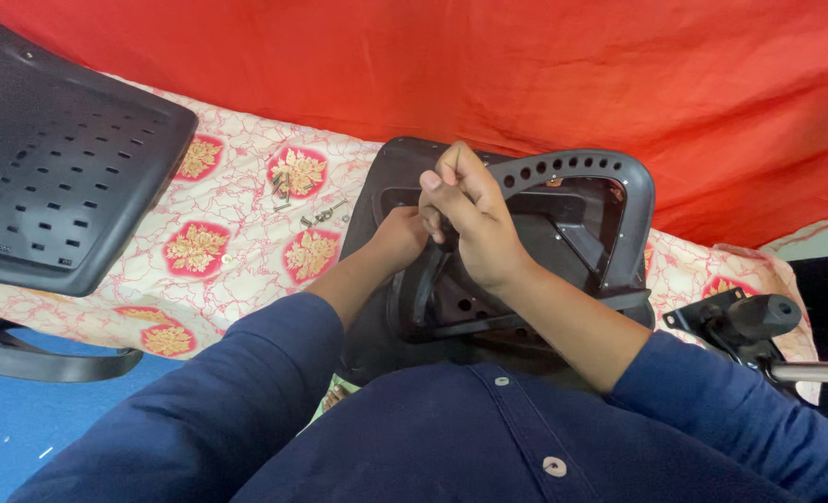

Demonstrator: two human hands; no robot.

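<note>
Black moulded plastic chair armrest (577, 200), perforated loop; right hand (475, 224) fingers pinching a thin tool above it; left hand (400, 237) gripping beneath.

Makeshift home workspace, floral bedsheet (228, 251), red cloth backdrop (526, 65), loose chair parts (55, 158)

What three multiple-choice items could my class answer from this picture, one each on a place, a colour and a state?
1. Where do the loose screws lie?
A. on the patterned cloth
B. on the blue floor
C. on the perforated panel

2. What colour is the backdrop?
A. green
B. red
C. white

3. What is the right hand doing?
A. lying flat on the cloth
B. hanging free
C. pinching a thin tool at the black armrest

Answers: 1 A, they sit on the cloth left of the hands; 2 B, red fabric fills the top; 3 C, its fingers close on a thin shaft, while the left hand steadies the part.
</note>
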